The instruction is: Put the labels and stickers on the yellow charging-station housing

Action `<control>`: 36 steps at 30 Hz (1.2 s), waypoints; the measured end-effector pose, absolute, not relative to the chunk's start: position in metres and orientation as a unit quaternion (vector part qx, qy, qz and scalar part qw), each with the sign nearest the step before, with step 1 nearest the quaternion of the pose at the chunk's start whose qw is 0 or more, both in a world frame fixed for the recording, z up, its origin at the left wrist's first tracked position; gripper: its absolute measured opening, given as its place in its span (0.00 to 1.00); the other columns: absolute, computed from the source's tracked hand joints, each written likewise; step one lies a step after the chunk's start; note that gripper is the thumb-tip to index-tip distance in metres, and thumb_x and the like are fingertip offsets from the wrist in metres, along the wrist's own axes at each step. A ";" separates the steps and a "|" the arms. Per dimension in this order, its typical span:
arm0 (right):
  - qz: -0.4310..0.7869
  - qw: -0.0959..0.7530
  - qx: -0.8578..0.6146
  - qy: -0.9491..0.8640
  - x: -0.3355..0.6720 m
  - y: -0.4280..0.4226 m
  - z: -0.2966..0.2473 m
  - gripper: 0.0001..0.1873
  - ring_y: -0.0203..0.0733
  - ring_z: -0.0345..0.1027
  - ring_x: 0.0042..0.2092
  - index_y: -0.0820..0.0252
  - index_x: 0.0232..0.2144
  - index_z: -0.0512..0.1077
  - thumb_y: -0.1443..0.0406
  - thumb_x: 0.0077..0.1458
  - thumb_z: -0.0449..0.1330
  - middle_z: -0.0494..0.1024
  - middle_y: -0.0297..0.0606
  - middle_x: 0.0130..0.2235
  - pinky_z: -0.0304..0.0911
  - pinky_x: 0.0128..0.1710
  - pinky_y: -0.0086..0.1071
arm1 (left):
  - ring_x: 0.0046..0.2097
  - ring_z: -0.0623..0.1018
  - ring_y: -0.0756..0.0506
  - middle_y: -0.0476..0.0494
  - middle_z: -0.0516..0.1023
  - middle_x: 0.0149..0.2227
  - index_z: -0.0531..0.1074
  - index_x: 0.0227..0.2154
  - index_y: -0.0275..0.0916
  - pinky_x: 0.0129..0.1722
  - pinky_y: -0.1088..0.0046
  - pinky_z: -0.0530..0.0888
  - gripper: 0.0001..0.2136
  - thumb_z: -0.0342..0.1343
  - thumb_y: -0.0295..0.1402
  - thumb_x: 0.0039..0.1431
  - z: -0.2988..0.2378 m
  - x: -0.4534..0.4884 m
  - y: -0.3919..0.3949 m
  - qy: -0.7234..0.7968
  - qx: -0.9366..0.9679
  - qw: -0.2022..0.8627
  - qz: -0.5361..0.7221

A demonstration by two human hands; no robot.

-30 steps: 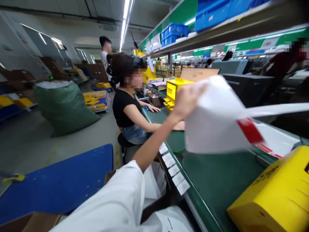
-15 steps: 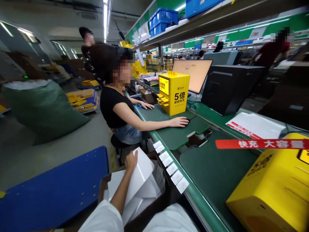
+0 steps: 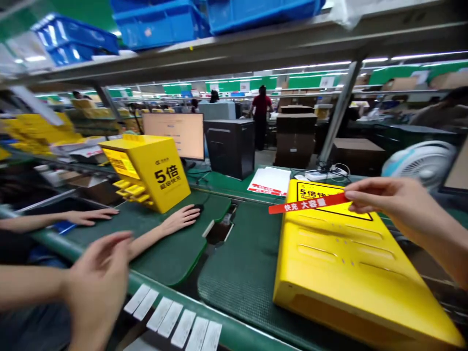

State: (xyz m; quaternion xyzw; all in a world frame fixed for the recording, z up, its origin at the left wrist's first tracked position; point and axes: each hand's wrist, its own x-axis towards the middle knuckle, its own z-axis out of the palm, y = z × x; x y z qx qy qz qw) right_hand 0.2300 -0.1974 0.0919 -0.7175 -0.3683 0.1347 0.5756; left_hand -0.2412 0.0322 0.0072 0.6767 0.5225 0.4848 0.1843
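My right hand (image 3: 398, 202) pinches one end of a red sticker strip (image 3: 310, 204) with white lettering. The strip stretches left, over the labelled end of a yellow metal cabinet (image 3: 340, 253) lying on the green work surface; whether it touches the cabinet I cannot tell. My left hand (image 3: 98, 280), slightly blurred, hovers at the lower left by the bench edge. Its fingers are loosely bent, and nothing shows in them. Close by, a row of white labels (image 3: 159, 314) is stuck along that edge.
A co-worker's hand (image 3: 181, 219) rests on a mouse beside an upright yellow cabinet (image 3: 161, 175). Behind stand a monitor (image 3: 175, 134), a black computer case (image 3: 230, 148) and a white sheet with red strips (image 3: 268, 180). A gap (image 3: 218, 231) separates the green boards. Blue bins (image 3: 157, 24) line the overhead shelf.
The view has swung right. My left hand has let go of the white sheet at the carton and come up to the bench. My right hand is now visible, holding the red strip.
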 end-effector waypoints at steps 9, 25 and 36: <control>0.144 0.586 -0.700 -0.382 0.224 -0.206 0.104 0.26 0.41 0.75 0.31 0.63 0.36 0.82 0.51 0.40 0.78 0.80 0.45 0.33 0.73 0.29 0.22 | 0.29 0.69 0.53 0.42 0.77 0.35 0.77 0.35 0.33 0.26 0.78 0.62 0.21 0.64 0.50 0.51 0.035 -0.006 0.004 0.283 0.685 0.633 0.223; 0.077 0.608 -0.744 -0.267 0.252 -0.228 0.061 0.28 0.42 0.71 0.29 0.65 0.27 0.79 0.50 0.30 0.80 0.78 0.44 0.29 0.66 0.18 0.21 | 0.36 0.79 0.42 0.43 0.82 0.32 0.79 0.30 0.37 0.36 0.70 0.70 0.10 0.61 0.39 0.55 0.046 0.067 -0.004 0.248 0.823 0.411 0.305; 0.035 0.634 -0.737 -0.230 0.254 -0.226 0.021 0.33 0.37 0.66 0.21 0.64 0.42 0.75 0.56 0.35 0.79 0.76 0.38 0.28 0.62 0.14 0.24 | 0.42 0.77 0.40 0.40 0.81 0.37 0.79 0.42 0.33 0.41 0.65 0.71 0.09 0.56 0.30 0.63 0.026 0.087 -0.027 0.230 0.895 0.170 0.342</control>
